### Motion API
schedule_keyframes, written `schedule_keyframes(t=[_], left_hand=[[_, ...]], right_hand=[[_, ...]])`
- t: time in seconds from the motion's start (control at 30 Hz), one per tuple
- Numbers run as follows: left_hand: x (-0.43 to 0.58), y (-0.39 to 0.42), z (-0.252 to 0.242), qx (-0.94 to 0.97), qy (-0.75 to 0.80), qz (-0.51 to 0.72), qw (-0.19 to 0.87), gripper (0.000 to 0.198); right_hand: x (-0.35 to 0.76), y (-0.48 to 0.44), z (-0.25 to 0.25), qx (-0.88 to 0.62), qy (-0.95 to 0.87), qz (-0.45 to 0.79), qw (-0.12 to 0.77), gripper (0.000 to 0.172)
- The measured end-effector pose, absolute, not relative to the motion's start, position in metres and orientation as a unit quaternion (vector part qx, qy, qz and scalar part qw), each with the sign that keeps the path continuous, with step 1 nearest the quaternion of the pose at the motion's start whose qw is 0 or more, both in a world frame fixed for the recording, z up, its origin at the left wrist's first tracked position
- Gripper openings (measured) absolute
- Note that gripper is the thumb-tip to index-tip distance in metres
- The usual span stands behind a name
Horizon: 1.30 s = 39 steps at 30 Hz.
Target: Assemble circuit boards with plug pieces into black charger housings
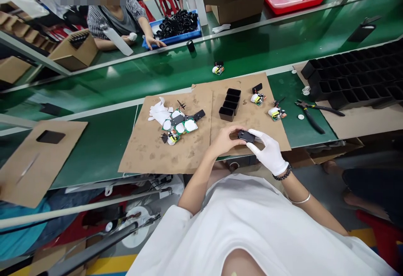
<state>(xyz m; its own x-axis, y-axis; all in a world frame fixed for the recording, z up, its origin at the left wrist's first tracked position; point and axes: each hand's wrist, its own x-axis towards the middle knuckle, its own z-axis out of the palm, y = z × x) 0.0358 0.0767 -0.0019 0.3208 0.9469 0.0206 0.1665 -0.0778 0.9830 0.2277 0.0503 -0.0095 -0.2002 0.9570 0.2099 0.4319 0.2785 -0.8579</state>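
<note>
Between my two hands, just above the near edge of the cardboard sheet (201, 158), is a small black plastic casing (246, 136). My left hand (225, 141) is bare and grips its left end with thumb and fingers. A white glove covers my right hand (269, 152), whose thumb and fingertips close on the right end. Just beyond them stands a short row of black open boxes (229, 105). Small circuit boards with white and yellow parts lie on the right, such as one circuit board (277, 113). More white-topped circuit boards (180, 126) are heaped at the left.
Pliers (310, 114) lie right of the cardboard, near many black boxes (355, 79). A crumpled white glove (159, 110) rests at the left. Across the green conveyor (135, 68), a co-worker's hand (154, 42) is beside a blue tray (200, 30) of black parts. A red tray (296, 5) stands beyond.
</note>
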Motion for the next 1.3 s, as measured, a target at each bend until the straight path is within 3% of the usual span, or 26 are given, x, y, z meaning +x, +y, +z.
schedule_keyframes(t=[0.13,0.37,0.97,1.07,1.17,1.3], left_hand=[[0.037,0.076,-0.012,0.583,0.429,0.397,0.564,0.05],[0.042,0.072,-0.017,0.561,0.422,0.441,0.559,0.046],[0.04,0.071,-0.025,0.59,0.432,0.44,0.522,0.036],[0.039,0.069,-0.025,0.617,0.437,0.426,0.497,0.036],[0.035,0.062,-0.012,0.628,0.419,0.398,0.521,0.037],[0.004,0.08,0.032,0.678,0.394,0.313,0.536,0.033]], right_hand=[[0.227,0.054,0.002,-0.515,-0.65,0.416,0.374,0.037],[0.226,0.053,-0.003,-0.489,-0.605,0.471,0.415,0.035],[0.233,0.053,-0.009,-0.488,-0.674,0.388,0.397,0.034],[0.23,0.053,-0.007,-0.476,-0.684,0.36,0.42,0.024],[0.226,0.052,-0.005,-0.436,-0.714,0.314,0.45,0.014],[0.224,0.053,-0.008,-0.413,-0.76,0.249,0.436,0.02]])
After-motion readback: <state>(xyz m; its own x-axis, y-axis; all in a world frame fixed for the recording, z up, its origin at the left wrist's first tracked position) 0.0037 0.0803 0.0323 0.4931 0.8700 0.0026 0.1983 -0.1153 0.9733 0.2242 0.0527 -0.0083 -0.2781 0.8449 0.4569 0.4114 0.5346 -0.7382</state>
